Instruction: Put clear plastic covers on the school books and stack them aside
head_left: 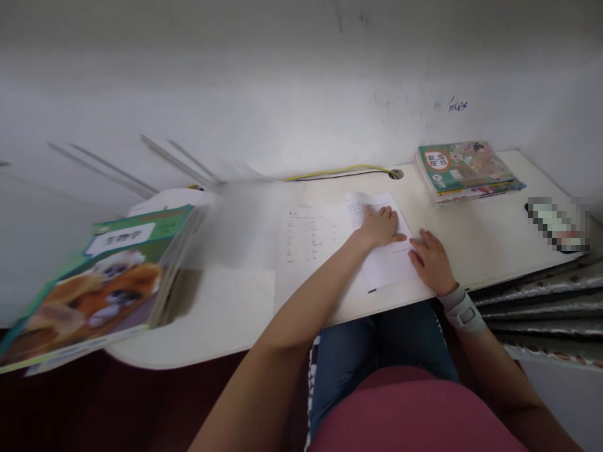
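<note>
My left hand (380,227) lies flat with its fingers spread over the upper part of a white printed page (387,267) on the desk. Beside that page's right edge rests my right hand (432,262), fingers apart and holding nothing; a light grey band (464,312) is around its wrist. Left of my left hand, another printed sheet (304,242) lies on the desk, crossed by my forearm. Further left is a blurred, plain pale sheet (247,223). Whether these sheets are joined cannot be told.
The white desk (226,320) backs onto a wall. A stack of books with an animal cover (113,282) is at far left. More books (466,166) lie at back right, near a phone-like object (556,226), pixelated. A yellow cable (330,172) runs along the back edge.
</note>
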`<action>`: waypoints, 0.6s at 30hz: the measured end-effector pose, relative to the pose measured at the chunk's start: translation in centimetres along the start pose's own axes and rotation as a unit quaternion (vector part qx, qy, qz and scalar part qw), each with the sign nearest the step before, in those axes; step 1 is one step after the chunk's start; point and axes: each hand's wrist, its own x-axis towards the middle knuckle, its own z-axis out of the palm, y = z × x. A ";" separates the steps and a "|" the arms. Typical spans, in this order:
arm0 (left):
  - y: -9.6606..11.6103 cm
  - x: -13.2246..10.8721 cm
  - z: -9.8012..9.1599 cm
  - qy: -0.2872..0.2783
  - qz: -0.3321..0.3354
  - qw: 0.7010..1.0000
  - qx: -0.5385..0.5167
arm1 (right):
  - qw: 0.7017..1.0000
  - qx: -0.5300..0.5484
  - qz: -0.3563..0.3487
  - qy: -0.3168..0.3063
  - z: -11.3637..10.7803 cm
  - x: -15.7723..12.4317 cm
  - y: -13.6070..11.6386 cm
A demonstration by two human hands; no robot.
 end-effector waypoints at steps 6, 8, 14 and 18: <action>-1.4 0.0 0.6 -0.010 0.003 1.000 -0.012 | 1.000 0.002 0.018 -0.006 0.4 -0.1 0.1; -1.5 0.0 0.5 -0.010 0.002 1.000 -0.012 | 1.000 -0.004 0.021 -0.010 0.5 -0.1 0.1; 1.5 -1.3 1.5 0.053 -0.004 0.998 0.016 | 1.000 -0.006 0.009 0.001 0.9 0.1 0.3; 2.8 -2.5 2.8 0.043 0.015 0.999 0.004 | 1.000 0.003 0.018 -0.005 1.0 0.3 0.5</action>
